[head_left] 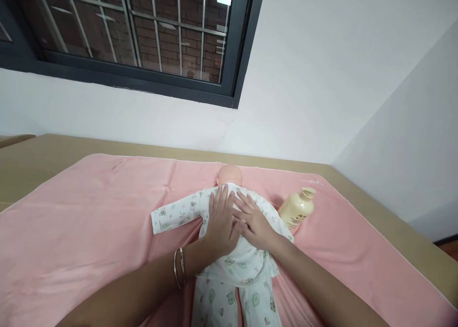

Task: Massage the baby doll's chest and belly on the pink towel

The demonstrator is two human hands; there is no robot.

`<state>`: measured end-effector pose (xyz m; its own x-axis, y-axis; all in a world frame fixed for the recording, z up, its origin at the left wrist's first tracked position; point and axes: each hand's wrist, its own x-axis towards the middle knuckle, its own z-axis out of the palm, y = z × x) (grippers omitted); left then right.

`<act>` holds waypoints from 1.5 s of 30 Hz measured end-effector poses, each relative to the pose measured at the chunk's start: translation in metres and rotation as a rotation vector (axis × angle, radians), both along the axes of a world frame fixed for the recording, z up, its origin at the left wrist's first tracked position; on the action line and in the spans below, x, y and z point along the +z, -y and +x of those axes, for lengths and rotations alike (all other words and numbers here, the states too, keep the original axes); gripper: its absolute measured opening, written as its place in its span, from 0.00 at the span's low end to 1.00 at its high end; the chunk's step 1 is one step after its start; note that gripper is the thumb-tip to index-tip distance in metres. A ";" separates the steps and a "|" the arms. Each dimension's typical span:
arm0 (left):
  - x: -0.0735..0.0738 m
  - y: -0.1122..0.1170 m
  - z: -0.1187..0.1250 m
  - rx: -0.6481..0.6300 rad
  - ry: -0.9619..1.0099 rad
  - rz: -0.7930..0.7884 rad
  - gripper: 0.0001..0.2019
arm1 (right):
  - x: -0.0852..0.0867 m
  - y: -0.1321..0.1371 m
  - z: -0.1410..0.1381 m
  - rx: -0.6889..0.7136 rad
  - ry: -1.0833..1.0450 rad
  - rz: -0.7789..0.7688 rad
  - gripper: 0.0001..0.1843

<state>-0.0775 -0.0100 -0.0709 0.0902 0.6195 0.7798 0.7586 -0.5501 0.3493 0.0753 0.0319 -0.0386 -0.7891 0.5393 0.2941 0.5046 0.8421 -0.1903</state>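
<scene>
A baby doll point(229, 174) lies on a pink cloth, its bald head toward the wall. It wears a white printed top point(246, 265) and matching trousers point(216, 296). My left hand point(222, 222) rests flat on the upper part of the top, fingers stretched toward the head. Beside it, my right hand point(255, 222) also lies flat on the top, fingers angled to the left. The two hands touch or slightly overlap near the left thumb. One sleeve point(177, 215) reaches out to the left. The doll's face is not visible.
A cream pump bottle point(296, 209) stands on the pink cloth point(89, 231), just right of the doll. Under the cloth is a wooden table point(21, 174), its far edge against a white wall point(304, 79). A dark-framed barred window point(143, 31) is above.
</scene>
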 end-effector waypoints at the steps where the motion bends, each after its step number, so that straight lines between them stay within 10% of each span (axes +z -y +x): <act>1: 0.000 0.000 0.001 -0.005 -0.005 0.003 0.33 | -0.001 -0.006 0.005 -0.015 -0.023 -0.019 0.28; 7: 0.000 0.002 0.000 0.002 -0.008 -0.010 0.34 | 0.009 -0.012 -0.017 -0.269 -0.019 -0.024 0.32; 15: 0.001 0.002 -0.004 0.016 0.008 -0.146 0.28 | 0.009 0.045 0.003 -0.077 0.024 0.128 0.26; 28: -0.002 0.000 -0.004 -0.014 -0.076 -0.140 0.20 | 0.018 -0.017 -0.019 -0.653 0.036 0.100 0.24; 37: 0.001 -0.034 -0.026 0.267 -0.065 -0.400 0.25 | 0.006 0.028 -0.022 -0.365 0.050 0.124 0.29; 45: -0.019 0.014 0.001 0.197 -0.139 -0.263 0.29 | 0.011 -0.019 -0.015 -0.475 0.015 -0.067 0.31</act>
<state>-0.0762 -0.0237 -0.0894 0.0434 0.8134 0.5801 0.8914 -0.2938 0.3452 0.0608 0.0514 -0.0275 -0.4551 0.8585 0.2362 0.8335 0.5041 -0.2261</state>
